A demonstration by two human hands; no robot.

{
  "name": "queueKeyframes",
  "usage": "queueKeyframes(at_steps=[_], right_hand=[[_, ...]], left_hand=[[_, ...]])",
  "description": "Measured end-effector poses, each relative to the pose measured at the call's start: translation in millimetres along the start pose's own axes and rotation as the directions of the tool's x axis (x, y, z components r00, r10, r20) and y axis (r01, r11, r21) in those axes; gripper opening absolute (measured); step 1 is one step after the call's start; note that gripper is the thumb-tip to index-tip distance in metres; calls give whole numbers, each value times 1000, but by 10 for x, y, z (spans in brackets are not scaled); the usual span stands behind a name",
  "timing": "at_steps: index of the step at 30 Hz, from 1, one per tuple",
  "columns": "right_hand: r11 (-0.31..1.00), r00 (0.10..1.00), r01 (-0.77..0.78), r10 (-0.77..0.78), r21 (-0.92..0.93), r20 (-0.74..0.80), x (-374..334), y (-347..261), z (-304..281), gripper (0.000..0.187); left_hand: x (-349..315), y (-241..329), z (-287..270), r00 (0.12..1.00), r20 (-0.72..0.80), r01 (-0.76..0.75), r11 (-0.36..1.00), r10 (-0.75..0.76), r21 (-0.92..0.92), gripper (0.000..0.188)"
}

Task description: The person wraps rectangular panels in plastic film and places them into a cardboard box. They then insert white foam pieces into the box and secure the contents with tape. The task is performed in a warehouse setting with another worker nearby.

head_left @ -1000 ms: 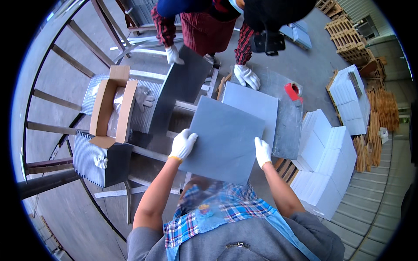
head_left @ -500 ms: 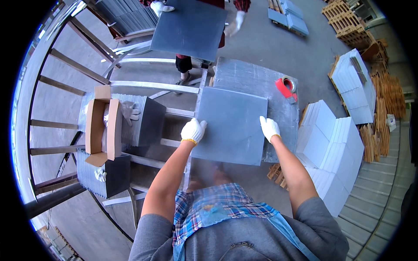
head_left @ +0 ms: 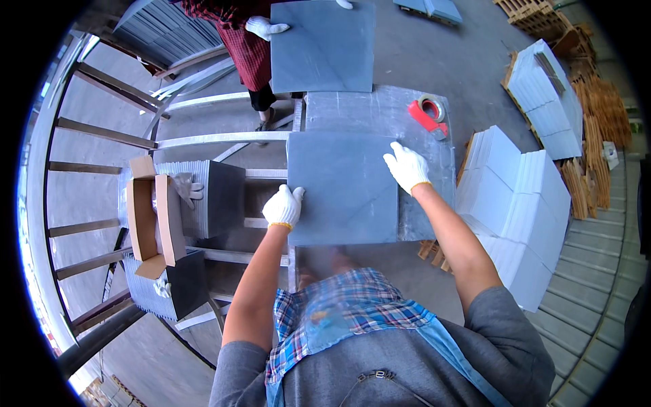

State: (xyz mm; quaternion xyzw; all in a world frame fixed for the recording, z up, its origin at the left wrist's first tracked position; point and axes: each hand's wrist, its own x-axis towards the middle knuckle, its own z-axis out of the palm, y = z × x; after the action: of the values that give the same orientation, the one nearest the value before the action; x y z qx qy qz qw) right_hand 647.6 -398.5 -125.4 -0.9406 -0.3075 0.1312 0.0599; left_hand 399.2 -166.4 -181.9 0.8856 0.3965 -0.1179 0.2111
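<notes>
A grey, smooth square slab (head_left: pixel 342 190), like a stone tile, lies in front of me on a wrapped worktop (head_left: pixel 339 112). At its left edge, my left hand (head_left: pixel 283 207), in a white knitted glove, is closed with the fingers curled at the rim, partly hidden. My right hand (head_left: pixel 408 167), gloved the same way, lies by the upper right corner with its fingers stretched out. Beyond the worktop, a co-worker's gloved hand (head_left: pixel 266 28) holds a second grey slab (head_left: pixel 324 47) by its left side. A red tape dispenser (head_left: pixel 428 121) rests on the worktop.
To the left, an open cardboard box (head_left: pixel 174 220) stands by stacked dark slabs (head_left: pixel 226 200) on a metal rail frame (head_left: pixel 224 138). White-wrapped stacks (head_left: pixel 519 210) stand at my right, with wooden pallets (head_left: pixel 603 115) beyond. The co-worker (head_left: pixel 249 61) stands at the far side.
My right hand has moved up from the slab's right edge to its far corner, fingers now extended. The slab has straightened. The co-worker's slab has come upright behind the worktop.
</notes>
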Motion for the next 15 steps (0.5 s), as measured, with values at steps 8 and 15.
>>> queueKeyframes(at_steps=[8, 15], right_hand=[[993, 967, 55, -79, -102, -243, 244, -353, 1031, 70], [907, 857, 410, -420, -100, -297, 419, -1934, 1123, 66]], left_hand=[[-33, -128, 409, 1000, -16, 10, 805, -25, -593, 48], [100, -321, 559, 943, 294, 312, 104, -154, -944, 73]])
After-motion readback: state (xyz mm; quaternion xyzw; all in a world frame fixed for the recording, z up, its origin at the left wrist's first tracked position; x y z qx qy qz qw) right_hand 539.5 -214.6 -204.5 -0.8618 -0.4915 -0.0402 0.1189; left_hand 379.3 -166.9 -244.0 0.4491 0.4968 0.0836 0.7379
